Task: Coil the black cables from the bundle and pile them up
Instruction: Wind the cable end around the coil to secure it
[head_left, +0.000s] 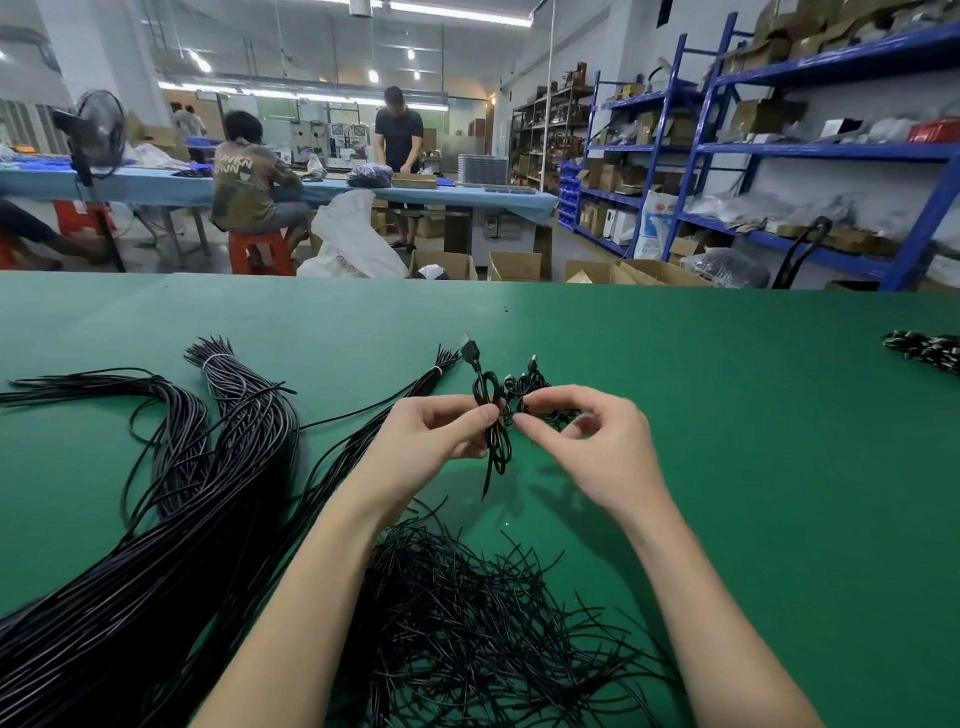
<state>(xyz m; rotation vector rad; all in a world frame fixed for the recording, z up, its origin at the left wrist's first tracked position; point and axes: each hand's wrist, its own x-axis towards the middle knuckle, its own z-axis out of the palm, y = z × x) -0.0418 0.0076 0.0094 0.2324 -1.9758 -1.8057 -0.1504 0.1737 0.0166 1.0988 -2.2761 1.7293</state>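
bundle (104, 597): cut off left, bottom | far pile (927, 349): cut off right

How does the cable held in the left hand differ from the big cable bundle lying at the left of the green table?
The held cable is single and coiled in loops; the cable bundle holds many long uncoiled strands. The left hand lifts one; the other lies on the green table. Both are black.

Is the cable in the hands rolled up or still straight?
Rolled up: the cable hangs in small loops pinched by the left hand, plug poking up.
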